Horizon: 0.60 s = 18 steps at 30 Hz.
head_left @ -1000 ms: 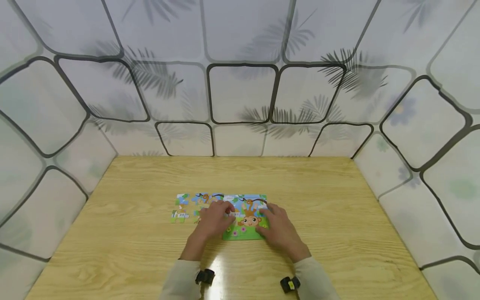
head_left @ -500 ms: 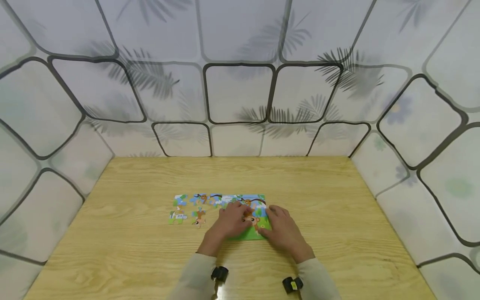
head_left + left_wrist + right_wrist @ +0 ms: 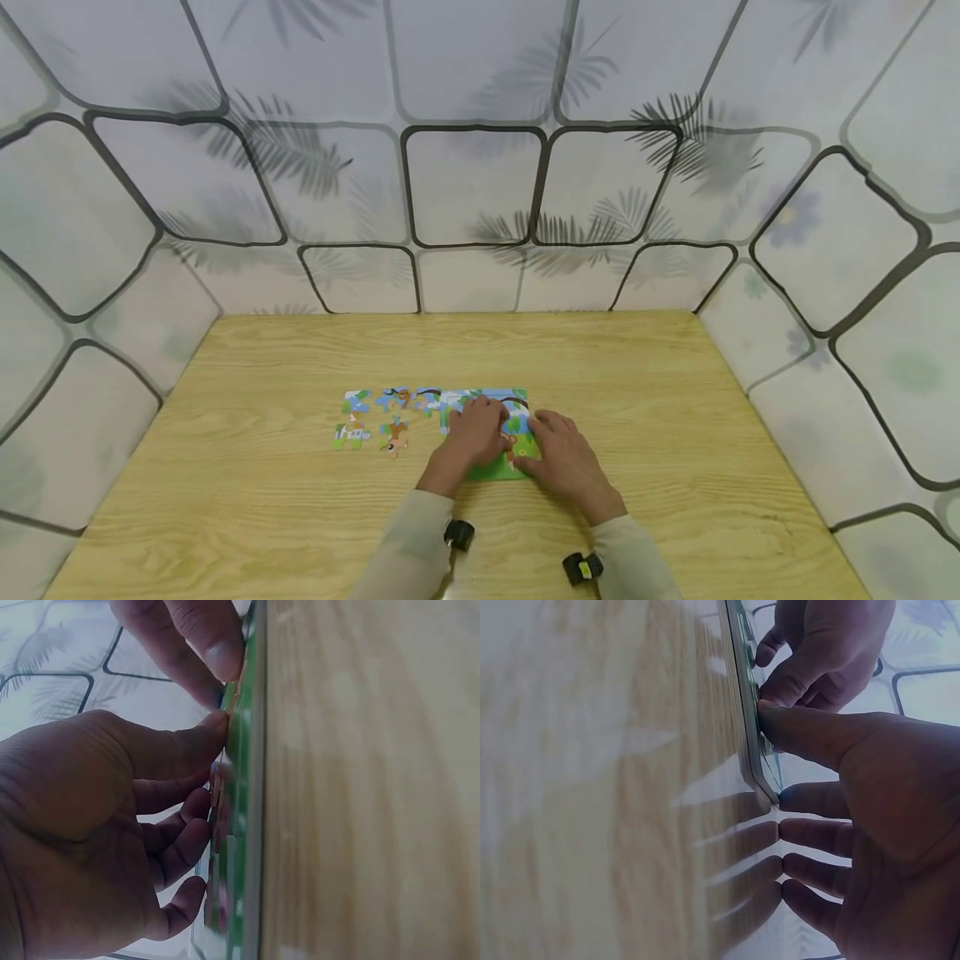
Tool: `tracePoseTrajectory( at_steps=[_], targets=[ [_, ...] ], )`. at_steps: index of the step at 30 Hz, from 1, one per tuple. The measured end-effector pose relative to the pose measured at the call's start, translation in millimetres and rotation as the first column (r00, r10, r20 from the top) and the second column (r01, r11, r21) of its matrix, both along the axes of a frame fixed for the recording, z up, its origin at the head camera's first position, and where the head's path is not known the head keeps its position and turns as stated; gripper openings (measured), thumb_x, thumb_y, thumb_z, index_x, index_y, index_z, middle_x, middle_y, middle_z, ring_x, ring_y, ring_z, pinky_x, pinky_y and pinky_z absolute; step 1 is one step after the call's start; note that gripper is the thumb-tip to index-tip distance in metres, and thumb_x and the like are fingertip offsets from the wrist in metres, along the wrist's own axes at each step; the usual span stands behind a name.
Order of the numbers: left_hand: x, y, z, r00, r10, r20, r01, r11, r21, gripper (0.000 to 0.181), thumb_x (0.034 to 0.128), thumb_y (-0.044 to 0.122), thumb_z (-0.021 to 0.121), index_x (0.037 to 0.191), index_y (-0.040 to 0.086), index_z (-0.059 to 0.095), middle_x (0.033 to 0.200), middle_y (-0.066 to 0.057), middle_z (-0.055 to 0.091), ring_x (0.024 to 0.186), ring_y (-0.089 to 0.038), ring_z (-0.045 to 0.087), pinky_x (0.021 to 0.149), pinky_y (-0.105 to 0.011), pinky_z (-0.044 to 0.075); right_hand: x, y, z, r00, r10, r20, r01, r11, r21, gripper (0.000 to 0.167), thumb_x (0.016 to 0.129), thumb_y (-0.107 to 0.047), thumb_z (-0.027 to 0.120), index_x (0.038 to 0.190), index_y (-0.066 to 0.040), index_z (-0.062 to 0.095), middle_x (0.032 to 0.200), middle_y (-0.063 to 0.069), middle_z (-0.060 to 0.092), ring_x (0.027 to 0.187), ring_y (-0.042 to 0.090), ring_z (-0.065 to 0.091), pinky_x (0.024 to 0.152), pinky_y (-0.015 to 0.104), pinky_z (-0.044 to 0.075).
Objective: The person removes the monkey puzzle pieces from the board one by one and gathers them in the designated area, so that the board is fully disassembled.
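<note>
One picture-puzzle board [image 3: 495, 472] just below the centre of the head view, flat on the wooden table [image 3: 225, 500], its middle mostly hidden under the left hand [image 3: 477, 429]. Newly changed: left hand shifted rightward from the board's left edge to its middle; right hand [image 3: 562, 454] much as before, at the right edge. Likely meaning: work now within the board rather than among the loose pieces, with the right hand probably as a brace. In the left wrist view, left thumb [image 3: 172, 746] stretched to the board, other fingers bent and a little apart, tips at its surface; no telling whether pinching a piece or merely pressing. In the right wrist view, right fingers [image 3: 814, 836] straight and slightly apart, index tip at the board's corner, right thumb [image 3: 810, 731] on the board just beside the left thumb. Left of the board in the head view, a monkey-head piece [image 3: 394, 439] now fully uncovered, plus a lower-left piece [image 3: 351, 433] and an upper-left piece [image 3: 356, 401]: assembly apparently unfinished.
</note>
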<state>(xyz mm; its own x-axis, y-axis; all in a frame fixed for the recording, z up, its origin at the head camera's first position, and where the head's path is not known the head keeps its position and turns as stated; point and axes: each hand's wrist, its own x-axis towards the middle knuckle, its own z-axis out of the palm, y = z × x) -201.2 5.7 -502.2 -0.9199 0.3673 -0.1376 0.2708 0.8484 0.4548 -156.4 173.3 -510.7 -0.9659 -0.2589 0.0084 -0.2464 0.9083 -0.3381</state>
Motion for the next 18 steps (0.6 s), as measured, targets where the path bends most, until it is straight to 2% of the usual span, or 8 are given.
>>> tracePoseTrajectory(
  at_steps=[4, 10, 14, 18],
  targets=[
    [-2.3, 0.5, 2.1, 1.0, 0.016, 0.021, -0.016, 1.0, 0.003, 0.028, 0.0859, 0.035, 0.073, 0.104, 0.018, 0.061, 0.1, -0.003, 0.054, 0.108, -0.029, 0.051, 0.091, -0.058, 0.039, 0.7, -1.2, -1.0, 1.0, -0.012, -0.015, 0.012, 1.0, -0.008, 0.06, 0.086, -0.041, 0.07, 0.133, -0.005, 0.057, 0.139, 0.017, 0.051, 0.13, 0.036, 0.047, 0.103, 0.052, 0.042],
    [-3.1, -0.3, 0.3, 1.0, 0.014, -0.011, -0.014, 1.0, 0.024, 0.026, 0.0857, 0.036, 0.073, 0.099, 0.021, 0.056, 0.09, 0.001, 0.05, 0.101, -0.027, 0.052, 0.086, -0.056, 0.039, -0.7, -2.6, -3.4, 0.998, -0.05, -0.032, 0.049, 0.999, -0.019, 0.054, 0.087, -0.036, 0.071, 0.129, -0.005, 0.06, 0.137, 0.016, 0.053, 0.128, 0.036, 0.048, 0.101, 0.051, 0.043],
    [-4.0, 0.8, -1.4, 1.0, 0.002, -0.03, -0.001, 0.999, 0.038, 0.027, 0.0857, 0.032, 0.074, 0.1, 0.023, 0.053, 0.083, 0.005, 0.053, 0.086, -0.021, 0.056, 0.079, -0.048, 0.037, -0.3, -3.1, -1.7, 0.998, -0.056, -0.033, 0.056, 0.998, -0.021, 0.054, 0.086, -0.036, 0.072, 0.128, -0.005, 0.06, 0.137, 0.016, 0.054, 0.127, 0.036, 0.049, 0.101, 0.051, 0.044],
    [-3.6, 0.9, -4.1, 0.998, -0.017, -0.061, 0.022, 0.996, 0.087, 0.025, 0.0857, 0.025, 0.074, 0.099, 0.023, 0.052, 0.078, 0.009, 0.059, 0.072, -0.014, 0.056, 0.075, -0.043, 0.033, 1.1, -3.7, 0.5, 0.998, -0.054, -0.041, 0.053, 0.998, -0.026, 0.052, 0.085, -0.036, 0.073, 0.126, -0.006, 0.061, 0.135, 0.016, 0.054, 0.126, 0.037, 0.05, 0.099, 0.052, 0.045]
  ],
)
